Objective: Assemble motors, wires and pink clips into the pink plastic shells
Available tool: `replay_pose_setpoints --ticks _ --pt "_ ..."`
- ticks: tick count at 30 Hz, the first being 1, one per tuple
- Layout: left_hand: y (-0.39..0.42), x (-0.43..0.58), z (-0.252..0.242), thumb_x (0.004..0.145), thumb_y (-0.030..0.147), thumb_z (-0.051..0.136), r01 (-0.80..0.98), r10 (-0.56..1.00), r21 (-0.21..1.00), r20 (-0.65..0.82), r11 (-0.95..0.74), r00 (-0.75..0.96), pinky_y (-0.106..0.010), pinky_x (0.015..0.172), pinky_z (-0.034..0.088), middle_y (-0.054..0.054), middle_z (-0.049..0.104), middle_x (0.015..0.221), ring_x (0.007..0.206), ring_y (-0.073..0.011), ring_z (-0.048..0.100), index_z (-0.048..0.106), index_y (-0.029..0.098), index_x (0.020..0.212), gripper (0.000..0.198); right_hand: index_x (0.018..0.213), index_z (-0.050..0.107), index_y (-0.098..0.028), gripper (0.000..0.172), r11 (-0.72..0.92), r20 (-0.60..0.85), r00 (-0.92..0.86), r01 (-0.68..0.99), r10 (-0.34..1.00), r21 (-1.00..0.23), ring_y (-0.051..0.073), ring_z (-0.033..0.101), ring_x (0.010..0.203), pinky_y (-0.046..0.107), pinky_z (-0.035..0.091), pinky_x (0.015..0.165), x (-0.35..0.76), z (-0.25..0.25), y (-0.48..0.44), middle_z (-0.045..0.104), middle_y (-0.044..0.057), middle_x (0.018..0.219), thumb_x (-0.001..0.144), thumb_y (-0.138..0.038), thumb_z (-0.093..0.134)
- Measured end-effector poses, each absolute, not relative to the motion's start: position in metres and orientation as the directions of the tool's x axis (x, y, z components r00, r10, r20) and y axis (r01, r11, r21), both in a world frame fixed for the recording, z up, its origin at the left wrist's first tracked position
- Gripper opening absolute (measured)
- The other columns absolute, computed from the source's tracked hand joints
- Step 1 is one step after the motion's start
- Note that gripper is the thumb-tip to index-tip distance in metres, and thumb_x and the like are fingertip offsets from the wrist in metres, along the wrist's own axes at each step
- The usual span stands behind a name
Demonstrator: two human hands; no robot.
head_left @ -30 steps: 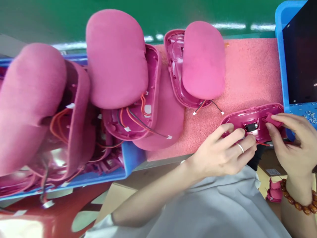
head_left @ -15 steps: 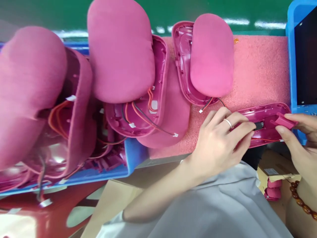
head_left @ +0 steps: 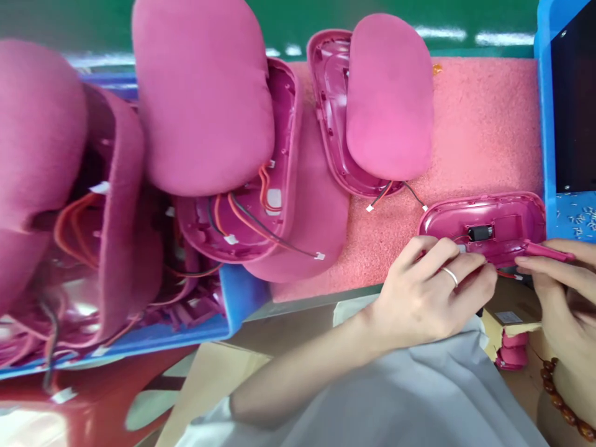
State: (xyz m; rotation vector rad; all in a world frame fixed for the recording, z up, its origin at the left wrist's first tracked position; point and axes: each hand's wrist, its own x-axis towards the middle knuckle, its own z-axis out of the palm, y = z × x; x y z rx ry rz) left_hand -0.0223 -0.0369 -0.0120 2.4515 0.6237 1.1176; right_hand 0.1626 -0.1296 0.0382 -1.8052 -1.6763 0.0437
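Observation:
A pink plastic shell [head_left: 505,208], its hollow side up, lies at the near right of the pink foam mat. A small black motor [head_left: 479,233] sits inside it, beside a rectangular recess. The curled fingers of my left hand [head_left: 437,288], with a ring on one, grip the shell's near left edge. Between thumb and fingers my right hand [head_left: 565,292] pinches a small pink plastic part [head_left: 544,250] over the shell's near right edge. A red wire with a white connector [head_left: 516,277] sticks out below that edge. My left fingertips are partly hidden.
Pink padded shells with loose wires, one pair [head_left: 390,99] on the foam mat [head_left: 484,124], stand to the left. More lie in a blue bin [head_left: 237,298]. At right is a blue tray [head_left: 546,124] with a black panel and small screws. Below is a cardboard box [head_left: 510,304].
The view has shifted slightly. My left hand has moved off the motor to the shell's near edge. My right hand has brought the small pink part lower, towards that edge.

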Motion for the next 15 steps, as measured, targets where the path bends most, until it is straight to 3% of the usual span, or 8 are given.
replay_pose_setpoints --ticks 5,15 --pt "-0.034 -0.0272 -0.0142 0.107 0.017 0.064 0.239 0.511 0.484 0.573 -0.842 0.641 -0.033 0.079 0.048 0.002 0.084 0.109 0.089 -0.0172 0.061 0.082 0.019 0.106 0.018 0.112 0.077 -0.009 0.009 0.103 0.282 0.044 0.868 0.958 -0.485 0.019 0.067 0.107 0.031 0.055 0.098 0.1619 0.0374 -0.1361 0.065 0.008 0.123 0.107 -0.006 0.07" --pt "-0.0357 -0.0266 -0.0187 0.105 0.018 0.067 0.256 0.518 0.476 0.576 -0.842 0.632 -0.034 0.084 0.049 -0.001 0.082 0.114 0.094 -0.0186 0.061 0.082 0.021 0.108 0.016 0.11 0.077 -0.013 0.008 0.047 0.244 0.083 0.875 0.966 -0.482 0.016 0.067 0.103 0.032 0.054 0.103 0.1592 0.0399 -0.1298 0.066 0.003 0.121 0.107 -0.006 0.074"
